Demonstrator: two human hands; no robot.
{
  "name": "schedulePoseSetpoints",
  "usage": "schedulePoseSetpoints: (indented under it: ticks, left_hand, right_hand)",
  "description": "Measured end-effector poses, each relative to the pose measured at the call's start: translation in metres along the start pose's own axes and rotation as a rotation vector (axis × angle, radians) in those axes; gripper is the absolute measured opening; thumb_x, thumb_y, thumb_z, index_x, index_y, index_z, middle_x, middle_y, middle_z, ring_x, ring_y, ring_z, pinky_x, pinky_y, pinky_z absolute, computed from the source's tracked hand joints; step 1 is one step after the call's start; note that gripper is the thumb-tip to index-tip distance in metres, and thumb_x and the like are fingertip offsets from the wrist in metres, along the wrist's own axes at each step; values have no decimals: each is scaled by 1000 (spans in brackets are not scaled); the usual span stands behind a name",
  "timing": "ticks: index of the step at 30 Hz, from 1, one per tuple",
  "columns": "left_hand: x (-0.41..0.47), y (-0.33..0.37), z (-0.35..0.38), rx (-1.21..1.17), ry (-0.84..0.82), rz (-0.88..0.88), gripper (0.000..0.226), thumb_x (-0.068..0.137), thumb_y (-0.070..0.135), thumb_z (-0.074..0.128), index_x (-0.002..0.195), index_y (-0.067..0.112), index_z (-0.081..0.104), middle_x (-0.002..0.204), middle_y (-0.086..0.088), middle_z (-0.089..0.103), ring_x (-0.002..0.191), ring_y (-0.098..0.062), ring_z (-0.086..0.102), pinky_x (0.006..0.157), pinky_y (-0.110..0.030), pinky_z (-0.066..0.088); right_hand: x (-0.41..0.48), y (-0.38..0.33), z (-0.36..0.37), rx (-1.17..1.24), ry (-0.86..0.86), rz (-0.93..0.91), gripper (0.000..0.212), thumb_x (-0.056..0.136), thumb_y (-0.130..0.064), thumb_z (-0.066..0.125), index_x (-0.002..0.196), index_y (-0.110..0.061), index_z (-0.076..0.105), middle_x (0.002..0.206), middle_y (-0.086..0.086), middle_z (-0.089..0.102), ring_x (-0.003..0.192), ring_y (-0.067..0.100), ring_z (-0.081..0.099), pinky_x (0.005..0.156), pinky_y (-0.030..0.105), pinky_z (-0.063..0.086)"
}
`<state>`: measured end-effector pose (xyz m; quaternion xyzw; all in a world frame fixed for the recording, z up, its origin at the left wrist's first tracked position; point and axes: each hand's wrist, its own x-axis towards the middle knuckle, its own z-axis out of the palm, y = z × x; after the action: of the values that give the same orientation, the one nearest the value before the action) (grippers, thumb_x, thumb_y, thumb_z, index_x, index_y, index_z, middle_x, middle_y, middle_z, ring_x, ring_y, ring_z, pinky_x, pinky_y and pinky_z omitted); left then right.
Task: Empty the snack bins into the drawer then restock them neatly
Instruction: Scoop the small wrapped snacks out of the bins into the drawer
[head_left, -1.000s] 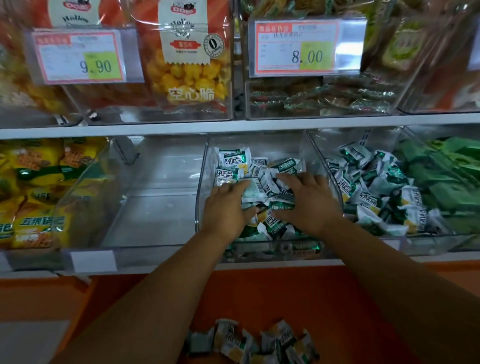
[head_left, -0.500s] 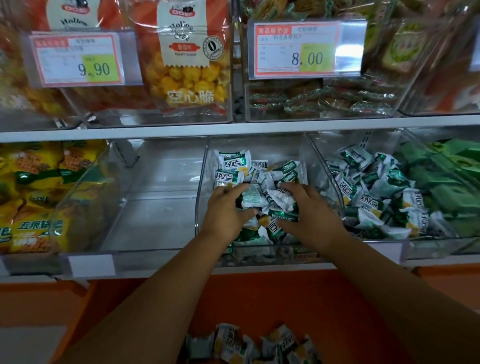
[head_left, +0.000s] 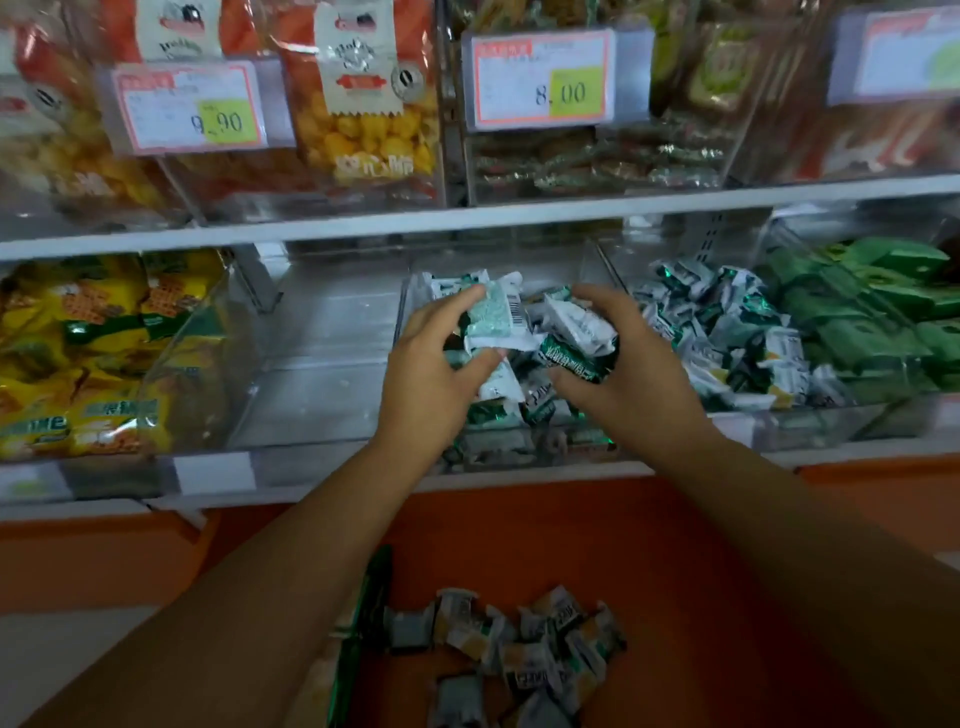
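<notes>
A clear plastic snack bin (head_left: 592, 260) on the lower shelf holds small white-and-green snack packets (head_left: 524, 410). My left hand (head_left: 431, 374) and my right hand (head_left: 628, 364) are raised above the bin, cupped toward each other, gripping a bunch of those packets (head_left: 524, 327) between them. Below, the open orange drawer (head_left: 649, 545) holds a loose pile of the same packets (head_left: 524, 654).
An empty clear bin (head_left: 322, 364) stands left of the middle one, then a bin of yellow packs (head_left: 78, 358). To the right are a bin of white-green packets (head_left: 727, 332) and green packs (head_left: 872, 306). Upper-shelf bins carry price tags (head_left: 550, 78).
Both hands closed around a bunch of packets in the middle bin and lifted it up and toward me. The camera has shifted slightly.
</notes>
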<state>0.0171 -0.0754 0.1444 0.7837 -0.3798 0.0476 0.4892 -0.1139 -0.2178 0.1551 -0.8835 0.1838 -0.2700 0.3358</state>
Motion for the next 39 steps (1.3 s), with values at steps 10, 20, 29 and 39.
schedulePoseSetpoints:
  ticks: [10, 20, 29, 39]
  left_hand:
    - [-139, -45, 56, 160, -479, -78, 52, 89, 23, 71, 137, 30, 53, 147, 4, 38, 130, -7, 33, 104, -19, 33]
    - [-194, -140, 143, 162, -740, -469, 57, 96, 25, 63, 147, 28, 39, 157, -1, 28, 139, -23, 35, 111, -37, 37]
    - [-224, -184, 164, 243, -1026, -557, 85, 91, 30, 69, 154, 38, 14, 165, 0, -7, 150, -30, -10, 118, -57, 18]
    - [-156, -113, 100, 184, -753, -369, 55, 96, 29, 60, 146, 29, 39, 157, 2, 27, 142, -21, 31, 113, -39, 34]
  right_hand:
    - [-123, 96, 37, -57, -528, 206, 63, 82, -36, 74, 134, -42, 38, 137, -11, 48, 118, 15, 53, 91, 38, 51]
    - [-157, 192, 129, -128, -753, 697, 68, 93, -36, 61, 145, -14, 23, 141, 15, 34, 103, 28, 54, 73, 29, 44]
    - [-190, 209, 158, 61, -860, 858, 89, 87, -30, 70, 153, -27, 11, 156, 9, 2, 131, 38, 39, 98, 40, 47]
    - [-147, 163, 109, -98, -677, 676, 68, 92, -42, 60, 149, -29, 26, 154, 9, 24, 122, 29, 51, 86, 32, 46]
